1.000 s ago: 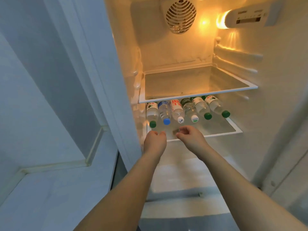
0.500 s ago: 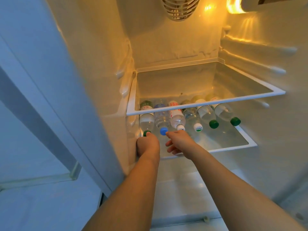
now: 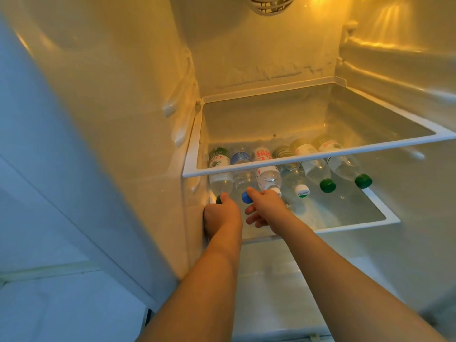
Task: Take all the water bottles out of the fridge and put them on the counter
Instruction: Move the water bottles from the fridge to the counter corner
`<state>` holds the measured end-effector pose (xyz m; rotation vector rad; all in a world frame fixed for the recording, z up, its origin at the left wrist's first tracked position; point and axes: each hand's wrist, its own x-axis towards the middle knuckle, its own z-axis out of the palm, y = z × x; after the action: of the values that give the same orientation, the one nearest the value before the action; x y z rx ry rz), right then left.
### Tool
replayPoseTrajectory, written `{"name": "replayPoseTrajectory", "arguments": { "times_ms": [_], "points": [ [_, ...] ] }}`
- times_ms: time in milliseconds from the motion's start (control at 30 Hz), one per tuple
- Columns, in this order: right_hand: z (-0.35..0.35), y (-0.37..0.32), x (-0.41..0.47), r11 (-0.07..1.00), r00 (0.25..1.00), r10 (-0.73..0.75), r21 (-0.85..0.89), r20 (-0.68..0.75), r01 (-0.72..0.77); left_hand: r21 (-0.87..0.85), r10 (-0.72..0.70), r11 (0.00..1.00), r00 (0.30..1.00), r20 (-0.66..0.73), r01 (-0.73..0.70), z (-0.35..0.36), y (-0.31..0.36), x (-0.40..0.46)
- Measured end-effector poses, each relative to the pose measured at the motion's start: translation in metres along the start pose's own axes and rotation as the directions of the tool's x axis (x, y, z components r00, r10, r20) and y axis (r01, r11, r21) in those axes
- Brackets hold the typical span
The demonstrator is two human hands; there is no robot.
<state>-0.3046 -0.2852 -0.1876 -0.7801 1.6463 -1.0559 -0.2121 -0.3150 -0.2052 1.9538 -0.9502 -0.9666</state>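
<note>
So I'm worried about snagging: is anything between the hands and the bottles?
Nothing visible. The left hand is at the green-capped bottle, the right hand at the blue-capped bottle. The upper shelf overhangs the bottles' bodies.

Inside the open fridge (image 3: 271,58), six water bottles (image 3: 267,177) lie on their sides in a row on the lower shelf (image 3: 380,218), caps pointing near, partly seen through the glass upper shelf (image 3: 320,156). From left their caps are green, blue, white, white, green, green. The left hand (image 3: 222,215) is at the far-left bottle's green cap (image 3: 219,199), fingers curled; whether it grips the cap cannot be told. The right hand (image 3: 265,206) reaches just beside the blue cap (image 3: 246,197), fingers loosely spread. A fan grille (image 3: 271,4) sits at the top.
</note>
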Motion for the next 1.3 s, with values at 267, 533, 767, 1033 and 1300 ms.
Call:
{"name": "replayPoseTrajectory", "arguments": {
  "times_ms": [267,533,767,1033,1300],
  "points": [
    [-0.004,0.001,0.002,1.000,0.998,0.004,-0.001,0.060,-0.004,-0.109,-0.051,0.992,0.992,0.116,0.064,-0.003,0.006,0.002],
    [-0.010,0.008,-0.009,0.999,0.996,0.026,0.018,0.088,-0.028,-0.130,-0.037,0.990,0.984,0.174,0.061,-0.019,-0.001,-0.018],
    [-0.017,0.015,-0.041,0.998,0.998,0.053,0.030,0.044,-0.054,-0.097,0.004,0.995,0.983,0.185,0.014,-0.041,-0.018,-0.050],
    [-0.038,0.041,-0.092,0.967,0.996,-0.004,0.253,-0.091,0.027,-0.179,-0.007,0.983,0.987,0.158,0.036,-0.064,-0.040,-0.102],
    [-0.046,0.057,-0.138,0.888,0.950,0.035,0.446,-0.311,0.113,-0.107,0.319,0.941,0.947,-0.027,-0.320,-0.100,-0.060,-0.141]
  ]
}}
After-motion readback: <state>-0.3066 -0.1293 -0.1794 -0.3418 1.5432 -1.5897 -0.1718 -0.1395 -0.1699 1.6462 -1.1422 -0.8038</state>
